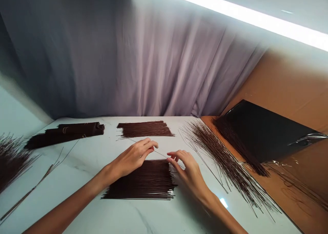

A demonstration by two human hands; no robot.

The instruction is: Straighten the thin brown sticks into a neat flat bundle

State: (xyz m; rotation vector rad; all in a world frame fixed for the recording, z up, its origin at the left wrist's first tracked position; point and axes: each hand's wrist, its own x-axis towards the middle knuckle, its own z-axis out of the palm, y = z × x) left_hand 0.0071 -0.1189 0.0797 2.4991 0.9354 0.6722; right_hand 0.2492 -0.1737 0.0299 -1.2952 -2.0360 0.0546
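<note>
Between my two hands a thin stick (160, 154) is stretched above the white table. My left hand (138, 153) pinches it near the middle of the view, its thumb and fingertips together. On the right, my right hand (186, 164) holds the same stick between thumb and index finger. Just below both hands lies a flat layer of dark brown sticks (143, 182), side by side, with uneven ends; my left hand partly covers its upper left. Behind the hands is a second layer of brown sticks (146, 128).
Rolled dark bundles (69, 133) lie at the back left of the white table (87, 206). Loose sticks (225, 159) spread on the right, beside a black sheet (266, 128) on brown board. More sticks (12, 162) are at the far left. A grey curtain (153, 56) hangs behind.
</note>
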